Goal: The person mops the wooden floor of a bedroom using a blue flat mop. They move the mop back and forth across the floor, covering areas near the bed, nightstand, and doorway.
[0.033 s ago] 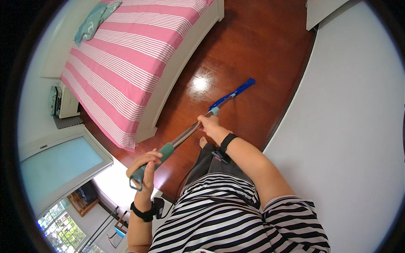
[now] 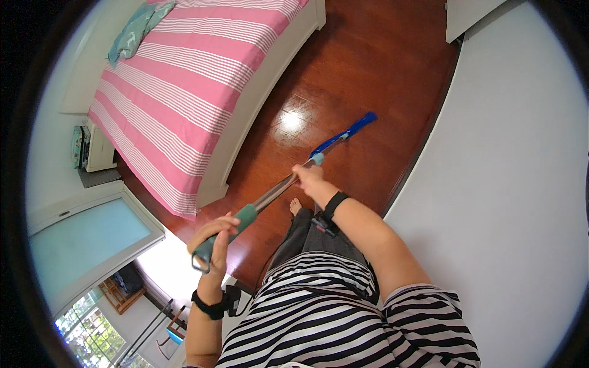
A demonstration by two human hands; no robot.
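A long mop (image 2: pixel 274 194) slants from the lower left up to the right across the floor. Its blue head (image 2: pixel 359 127) rests on the reddish-brown floor, and a metal pole with green grip parts leads back to me. My left hand (image 2: pixel 216 236) is wrapped round the green grip near the pole's looped end. Farther down the pole, just short of a pale green collar (image 2: pixel 316 159), my right hand (image 2: pixel 309 178) is closed round the metal. Black bands with small devices are on both wrists.
A bed (image 2: pixel 178 92) with a pink and white striped cover stands at the left. Along the right runs a white surface (image 2: pixel 491 184). A door with a frosted pane (image 2: pixel 92 236) is at the lower left. My bare foot (image 2: pixel 296 207) is on the floor (image 2: pixel 386 61) below the pole.
The mop has shifted a little to the right, its blue head sliding along the floor. Both hands have moved slightly right with the pole and keep their hold.
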